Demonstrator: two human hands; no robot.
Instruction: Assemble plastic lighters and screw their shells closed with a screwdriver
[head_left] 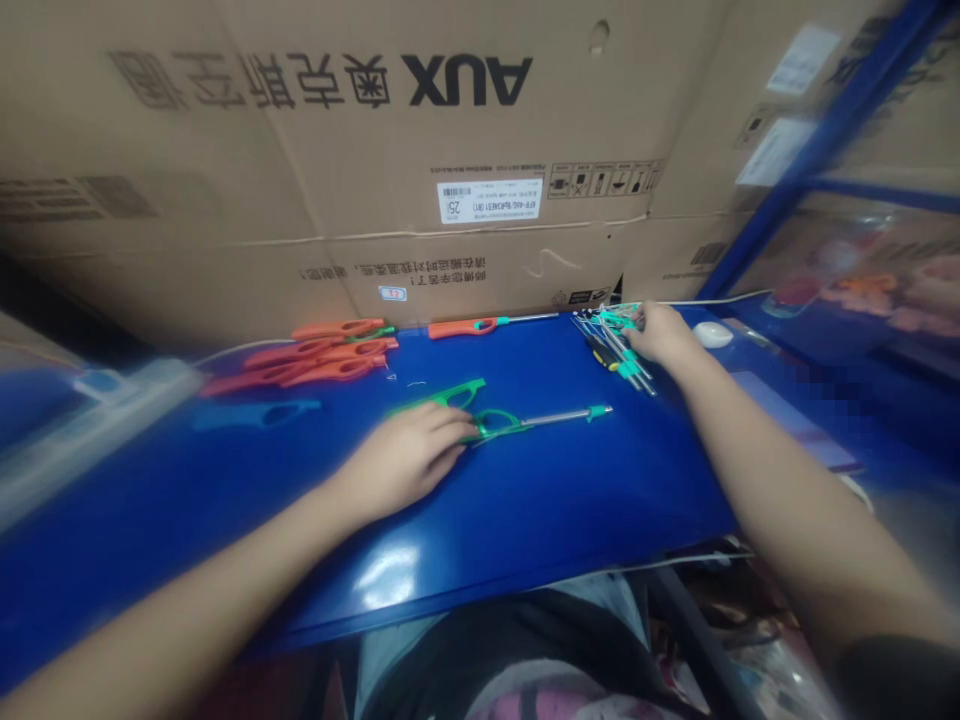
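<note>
My left hand (409, 455) is on the blue tabletop, its fingers curled over the end of a green long-necked lighter (495, 428). The lighter's metal tube points right and has a teal piece at its tip. Another green lighter handle (461, 393) lies just behind, partly under the same hand. At the back right, my right hand (664, 335) is closed at a pile of metal lighter tubes with teal parts (619, 345). The fingertips are partly hidden among the tubes. A yellow-and-black tool (604, 355) lies within that pile.
Several orange-red lighter handles (330, 360) lie at the back left, near a blue handle (255, 414). An orange lighter with a tube (465, 327) rests against the cardboard wall (337, 200). A white oval object (712, 335) sits right of my right hand. A blue metal post (817, 150) rises at right.
</note>
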